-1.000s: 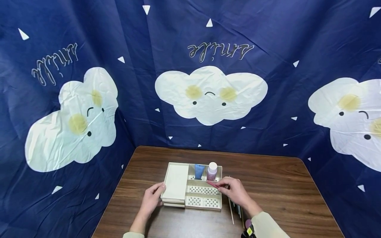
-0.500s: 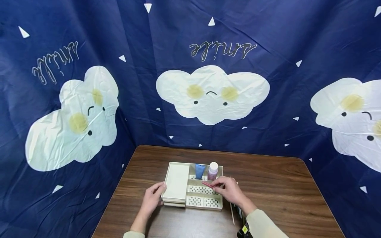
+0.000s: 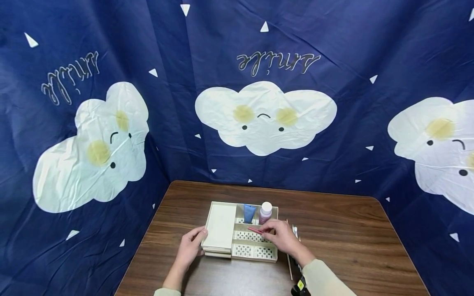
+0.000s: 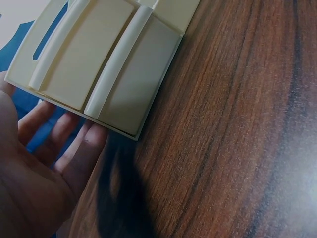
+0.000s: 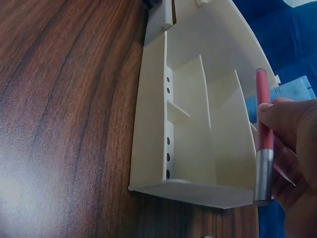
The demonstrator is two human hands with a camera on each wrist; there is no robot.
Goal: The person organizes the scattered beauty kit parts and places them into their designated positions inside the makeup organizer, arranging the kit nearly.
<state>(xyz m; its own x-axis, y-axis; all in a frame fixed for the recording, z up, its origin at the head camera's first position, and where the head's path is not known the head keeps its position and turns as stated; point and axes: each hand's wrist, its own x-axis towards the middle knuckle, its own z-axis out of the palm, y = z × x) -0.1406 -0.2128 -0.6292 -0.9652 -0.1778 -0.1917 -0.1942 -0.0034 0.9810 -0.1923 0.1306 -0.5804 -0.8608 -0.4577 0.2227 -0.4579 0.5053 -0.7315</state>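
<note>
Your right hand [image 3: 282, 237] pinches the slim red-and-silver cylindrical tube [image 5: 265, 129] over the boxy cream plastic organizer [image 5: 150, 119], whose side your left hand [image 3: 190, 246] grips. The tube looks light, stiff, perhaps slippery; hold mid-barrel.

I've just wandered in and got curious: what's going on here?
A person is working at a cream organizer. Their left hand holds its left side, while their right hand pinches a slim red-and-silver stick above its compartments, not yet set down. A blue tube and a white-capped bottle sit in the back row.
</note>
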